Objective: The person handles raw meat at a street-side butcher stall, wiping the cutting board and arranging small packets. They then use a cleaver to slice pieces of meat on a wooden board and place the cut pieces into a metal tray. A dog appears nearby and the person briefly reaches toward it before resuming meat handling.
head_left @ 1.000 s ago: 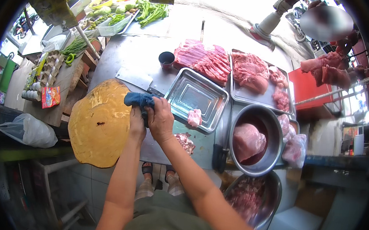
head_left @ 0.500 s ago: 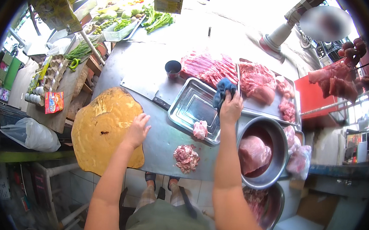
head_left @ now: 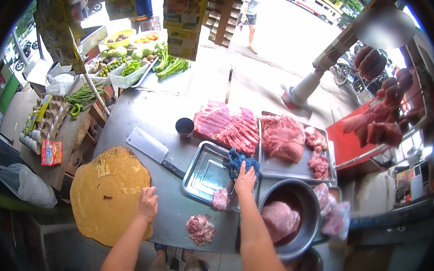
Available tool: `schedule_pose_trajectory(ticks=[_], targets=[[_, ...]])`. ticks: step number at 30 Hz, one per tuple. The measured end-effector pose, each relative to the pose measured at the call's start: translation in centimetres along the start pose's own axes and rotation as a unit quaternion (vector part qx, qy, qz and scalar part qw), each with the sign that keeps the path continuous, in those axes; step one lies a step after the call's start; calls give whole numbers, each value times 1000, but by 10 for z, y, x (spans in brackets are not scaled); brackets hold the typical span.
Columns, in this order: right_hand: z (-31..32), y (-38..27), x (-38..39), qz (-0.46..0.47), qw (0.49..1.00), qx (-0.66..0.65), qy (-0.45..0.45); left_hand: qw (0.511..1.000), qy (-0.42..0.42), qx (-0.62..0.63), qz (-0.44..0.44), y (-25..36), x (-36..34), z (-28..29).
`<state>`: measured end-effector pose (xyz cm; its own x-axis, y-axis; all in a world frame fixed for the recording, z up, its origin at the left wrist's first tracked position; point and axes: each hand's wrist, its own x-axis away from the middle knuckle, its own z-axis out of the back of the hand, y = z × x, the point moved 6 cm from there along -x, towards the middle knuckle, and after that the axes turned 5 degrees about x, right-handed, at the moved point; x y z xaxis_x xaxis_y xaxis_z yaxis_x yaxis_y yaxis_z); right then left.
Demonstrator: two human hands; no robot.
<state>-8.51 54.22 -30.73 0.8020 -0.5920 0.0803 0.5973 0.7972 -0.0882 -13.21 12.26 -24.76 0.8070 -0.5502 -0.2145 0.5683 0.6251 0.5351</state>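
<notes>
The right hand [head_left: 245, 178] is pressing down on a blue cloth [head_left: 240, 162], its fingers [head_left: 243, 168] closing over the near edge of the cloth. The cloth is lying bunched on the far right corner of an empty steel tray [head_left: 205, 175], just where the tray meets the bigger tray of meat cuts [head_left: 297, 143] behind it. The left hand [head_left: 147, 205] is resting on the right edge of a round yellow chopping board [head_left: 107, 193], fingers spread flat and holding nothing.

All of this is sitting on a grey metal counter [head_left: 142, 117]. A cleaver [head_left: 150, 150] is lying on the counter between the board and the steel tray, its blade pointing away to the left and its dark handle toward the tray. A small pink piece of meat [head_left: 220, 199] is sitting at the near right corner of the tray, close to the right wrist, and a little heap of meat scraps [head_left: 200, 228] is lying on the counter near its front edge (between the two forearms). To the right of the right arm a steel bowl [head_left: 303, 192] is holding a large lump of pale meat [head_left: 279, 220]. A dark cup [head_left: 184, 126] is standing beyond the tray, beside a slab of ribs [head_left: 227, 127].
</notes>
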Motion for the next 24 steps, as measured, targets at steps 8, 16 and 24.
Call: schedule_pose_trajectory(ticks=[8,16,24], targets=[[3,4,-12,13,998,15,-53,999,-19,-30,5,-2,1,-4],[14,10,-35,-39,995,-16,-91,1000,-4,-26,0,5,-1,1],[18,18,-48,-59,992,-37,-104,999,-32,-30,21,1,0,-2]])
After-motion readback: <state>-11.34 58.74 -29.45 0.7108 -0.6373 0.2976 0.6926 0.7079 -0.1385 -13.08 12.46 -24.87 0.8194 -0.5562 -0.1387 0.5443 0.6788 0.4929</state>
